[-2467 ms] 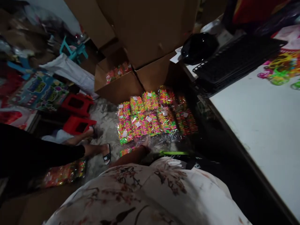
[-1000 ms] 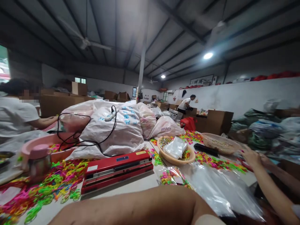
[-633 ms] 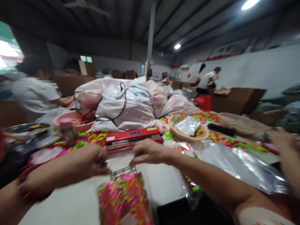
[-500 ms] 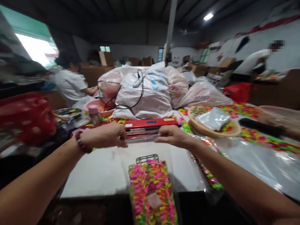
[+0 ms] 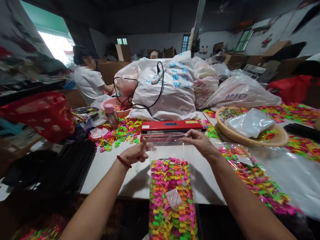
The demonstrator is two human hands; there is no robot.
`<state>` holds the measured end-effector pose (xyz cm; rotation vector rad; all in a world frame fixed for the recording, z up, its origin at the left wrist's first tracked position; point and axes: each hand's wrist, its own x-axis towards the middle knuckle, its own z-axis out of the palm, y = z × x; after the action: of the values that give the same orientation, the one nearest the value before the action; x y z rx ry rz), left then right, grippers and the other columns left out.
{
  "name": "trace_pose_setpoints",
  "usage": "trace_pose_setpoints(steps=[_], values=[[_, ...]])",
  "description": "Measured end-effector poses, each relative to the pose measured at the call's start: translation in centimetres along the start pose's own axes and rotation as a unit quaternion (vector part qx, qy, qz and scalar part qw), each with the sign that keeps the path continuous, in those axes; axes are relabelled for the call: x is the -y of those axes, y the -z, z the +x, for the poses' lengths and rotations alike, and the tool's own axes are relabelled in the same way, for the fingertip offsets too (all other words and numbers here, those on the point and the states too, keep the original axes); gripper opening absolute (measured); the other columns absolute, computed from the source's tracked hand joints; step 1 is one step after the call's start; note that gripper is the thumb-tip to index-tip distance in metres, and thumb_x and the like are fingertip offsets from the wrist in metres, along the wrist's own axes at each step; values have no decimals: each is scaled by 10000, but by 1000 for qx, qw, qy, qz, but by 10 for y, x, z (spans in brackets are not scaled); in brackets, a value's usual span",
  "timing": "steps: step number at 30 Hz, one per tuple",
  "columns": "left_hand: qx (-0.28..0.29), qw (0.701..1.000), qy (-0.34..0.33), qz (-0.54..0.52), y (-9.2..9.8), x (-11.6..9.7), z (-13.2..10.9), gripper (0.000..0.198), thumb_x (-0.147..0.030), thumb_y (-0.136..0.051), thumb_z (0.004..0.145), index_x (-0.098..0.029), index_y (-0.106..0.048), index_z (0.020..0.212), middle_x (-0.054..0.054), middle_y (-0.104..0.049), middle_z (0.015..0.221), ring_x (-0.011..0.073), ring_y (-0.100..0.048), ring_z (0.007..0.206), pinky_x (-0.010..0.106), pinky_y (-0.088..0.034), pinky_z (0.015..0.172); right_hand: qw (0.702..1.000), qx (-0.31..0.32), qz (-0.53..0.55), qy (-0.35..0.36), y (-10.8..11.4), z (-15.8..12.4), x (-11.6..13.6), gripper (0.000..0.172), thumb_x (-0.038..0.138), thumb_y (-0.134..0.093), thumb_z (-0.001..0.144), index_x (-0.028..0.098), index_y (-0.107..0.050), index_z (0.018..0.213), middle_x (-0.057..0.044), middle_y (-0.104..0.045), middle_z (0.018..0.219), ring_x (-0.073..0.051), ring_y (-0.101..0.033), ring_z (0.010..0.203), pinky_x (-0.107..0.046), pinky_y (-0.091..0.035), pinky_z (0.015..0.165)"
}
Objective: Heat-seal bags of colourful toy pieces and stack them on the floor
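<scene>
1. I am holding a clear bag (image 5: 172,196) of bright clips hanging over the bench (image 5: 110,166) edge.
2. My left hand (image 5: 136,154) and right hand (image 5: 200,141) are both pinching its open mouth taut in their fingers.
3. I am keeping that film flat and level, judging wrinkles risky, before the red sealer (image 5: 172,126) just beyond.

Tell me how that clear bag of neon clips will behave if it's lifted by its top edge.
The bag is thin film, so it will probably sag below both hands, left hand and right hand. Packed clips suggest some weight. The glossy film may slip, and the mouth looks open.
</scene>
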<state>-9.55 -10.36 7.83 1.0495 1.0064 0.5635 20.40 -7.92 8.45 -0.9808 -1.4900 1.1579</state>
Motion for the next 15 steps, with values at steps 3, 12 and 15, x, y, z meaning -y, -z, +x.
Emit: trace_pose_setpoints(steps=[3, 12, 15], values=[[-6, 999, 16, 48, -16, 8, 15, 737, -671, -745, 554, -117, -609, 1020, 122, -633, 1086, 10, -228, 442, 206, -112, 416, 1000, -20, 22, 1, 0, 0, -7, 364, 376, -834, 635, 163, -586, 795, 10, -545, 785, -126, -487, 726, -246, -399, 694], [-155, 986, -67, -9, -45, 34, 59, 468, -538, -562, 804, -78, -637, 838, 130, -692, 800, 41, -239, 406, 205, -172, 396, 968, -102, 130, -190, -11, -32, -61, 461, 449, -815, 612, 157, -663, 936, -90, -637, 1016, -189, -579, 883, -236, -465, 711], [-182, 980, -71, -34, -43, 36, 72, 435, -494, -518, 846, -78, -634, 793, 128, -683, 733, 56, -293, 391, 204, -199, 394, 948, -133, 173, -232, -10, -30, -83, 412, 417, -804, 559, 147, -663, 837, -92, -668, 887, -188, -597, 782, -239, -478, 642]])
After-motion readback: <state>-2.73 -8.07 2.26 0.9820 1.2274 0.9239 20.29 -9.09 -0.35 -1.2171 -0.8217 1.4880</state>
